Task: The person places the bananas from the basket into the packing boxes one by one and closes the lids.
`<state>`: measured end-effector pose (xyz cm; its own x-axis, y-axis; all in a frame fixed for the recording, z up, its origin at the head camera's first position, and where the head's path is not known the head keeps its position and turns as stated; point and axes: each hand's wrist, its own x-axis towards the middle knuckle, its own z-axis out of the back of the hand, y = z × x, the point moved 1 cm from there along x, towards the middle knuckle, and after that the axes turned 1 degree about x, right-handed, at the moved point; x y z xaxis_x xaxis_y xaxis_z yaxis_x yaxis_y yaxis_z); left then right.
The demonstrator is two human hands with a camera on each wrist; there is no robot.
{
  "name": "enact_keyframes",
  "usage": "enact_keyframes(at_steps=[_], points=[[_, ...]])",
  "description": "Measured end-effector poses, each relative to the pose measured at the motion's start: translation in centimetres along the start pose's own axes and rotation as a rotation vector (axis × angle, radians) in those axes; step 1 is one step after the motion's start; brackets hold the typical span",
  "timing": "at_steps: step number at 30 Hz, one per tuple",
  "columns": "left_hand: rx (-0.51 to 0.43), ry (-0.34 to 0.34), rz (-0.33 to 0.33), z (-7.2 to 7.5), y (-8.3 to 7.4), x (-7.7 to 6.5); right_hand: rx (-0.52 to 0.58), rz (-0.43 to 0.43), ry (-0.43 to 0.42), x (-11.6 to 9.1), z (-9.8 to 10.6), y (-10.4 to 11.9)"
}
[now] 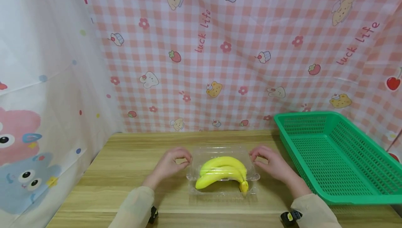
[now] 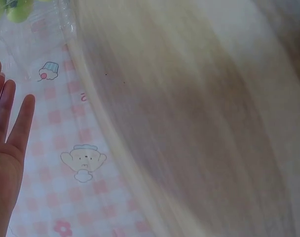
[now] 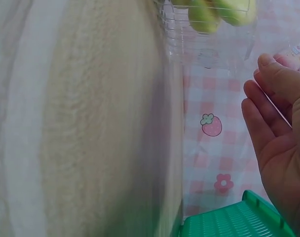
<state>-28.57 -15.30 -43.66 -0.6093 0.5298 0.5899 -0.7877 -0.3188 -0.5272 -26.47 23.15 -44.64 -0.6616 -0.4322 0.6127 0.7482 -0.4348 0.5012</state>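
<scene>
A clear plastic clamshell box (image 1: 223, 199) stands on the table with a bunch of yellow bananas (image 1: 223, 161) inside, their stem end toward the near right. My left hand (image 1: 172, 162) pinches the far left edge of the clear plastic between thumb and forefinger. At the opposite side my right hand (image 1: 271, 162) pinches the far right edge in the same way. In the left wrist view, the other fingers (image 2: 24, 116) extend below the box. The right wrist view shows the right thumb (image 3: 281, 76) close to the plastic, the banana ends above it.
A green plastic basket (image 1: 290, 147) with perforated walls stands at the right of the wooden table (image 1: 135, 158), beyond my right hand. Behind the table hangs a pink checked curtain (image 1: 194, 71); a white patterned curtain (image 1: 62, 57) hangs at the left.
</scene>
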Motion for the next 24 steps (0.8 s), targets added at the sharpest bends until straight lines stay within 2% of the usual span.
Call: enact_keyframes(at_steps=[6,15,19,24], points=[[0.088,0.011,-0.063,0.03,-0.13,-0.10,-0.097,0.080,-0.002,-0.10,0.01,-0.19],[0.171,0.021,-0.146,-0.09,-0.09,-0.27,-0.187,0.120,0.019,-0.26,-0.13,-0.32],[0.196,0.021,-0.162,-0.19,0.09,-0.42,-0.204,0.119,0.035,-0.28,-0.11,-0.27],[0.203,0.039,-0.144,-0.17,0.00,-0.50,-0.211,0.115,0.051,-0.29,-0.05,-0.21]])
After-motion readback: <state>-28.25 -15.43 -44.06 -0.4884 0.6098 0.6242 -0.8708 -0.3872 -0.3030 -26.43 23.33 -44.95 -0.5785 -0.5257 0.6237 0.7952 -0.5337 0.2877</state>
